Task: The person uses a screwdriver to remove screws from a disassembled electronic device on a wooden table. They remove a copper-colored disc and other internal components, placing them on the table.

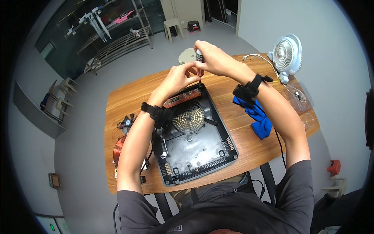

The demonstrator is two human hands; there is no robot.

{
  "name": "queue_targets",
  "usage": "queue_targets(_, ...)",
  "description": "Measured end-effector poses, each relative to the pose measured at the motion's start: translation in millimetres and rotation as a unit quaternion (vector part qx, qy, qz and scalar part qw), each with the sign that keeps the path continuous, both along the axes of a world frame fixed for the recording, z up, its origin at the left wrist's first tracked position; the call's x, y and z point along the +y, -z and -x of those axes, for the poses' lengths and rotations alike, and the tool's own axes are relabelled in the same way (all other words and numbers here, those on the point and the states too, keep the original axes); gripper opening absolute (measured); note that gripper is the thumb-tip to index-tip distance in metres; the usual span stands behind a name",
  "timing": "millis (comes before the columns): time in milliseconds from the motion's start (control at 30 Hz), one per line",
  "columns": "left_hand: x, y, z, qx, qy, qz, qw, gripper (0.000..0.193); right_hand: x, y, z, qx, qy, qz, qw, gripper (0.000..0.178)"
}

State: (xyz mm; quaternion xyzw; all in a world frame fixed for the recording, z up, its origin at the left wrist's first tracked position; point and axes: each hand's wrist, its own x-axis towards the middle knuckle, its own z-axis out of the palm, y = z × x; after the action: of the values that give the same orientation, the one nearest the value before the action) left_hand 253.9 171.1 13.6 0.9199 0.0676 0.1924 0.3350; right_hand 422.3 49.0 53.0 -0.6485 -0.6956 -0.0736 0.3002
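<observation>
My right hand (213, 58) grips an upright screwdriver (200, 71) with a dark and red handle. Its tip points down at the far edge of a black plastic housing (191, 146), which looks like an induction cooker's base. Bent fingers of my left hand (180, 81) close in at the lower part of the same screwdriver; their exact contact is partly hidden. Just below the hands, a red circuit board (182, 97) with a small display and buttons lies along the housing's far end. A round fan grille (188, 117) sits in the housing's floor.
Left of the housing lie a small black fan (126, 122) and a copper coil (118, 148), partly behind my left forearm. A blue cloth (258, 120) rests to the right. A light-blue desk fan (286, 54) and a clear plastic tray (303, 97) occupy the table's right side.
</observation>
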Motion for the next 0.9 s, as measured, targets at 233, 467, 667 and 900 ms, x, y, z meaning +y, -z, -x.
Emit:
queue_targets(233, 1, 10, -16, -0.004, -0.036, 0.003, 0.999, 0.019, 7, 10, -1, 0.002, -0.018, -0.007, 1.000, 0.039)
queue_targets(467, -6, 6, -15, 0.019, -0.060, 0.008, 0.998, 0.018, 12, 18, -3, 0.002, -0.024, -0.006, 1.000, 0.040)
queue_targets(667, -6, 4, -16, 0.045, -0.081, -0.020, 0.995, 0.015, 12, 18, -1, 0.003, -0.029, -0.002, 1.000, 0.041)
queue_targets(900, -6, 7, -15, 0.033, -0.099, -0.025, 0.994, 0.020, 26, 19, -2, 0.008, -0.037, 0.021, 0.999, 0.042)
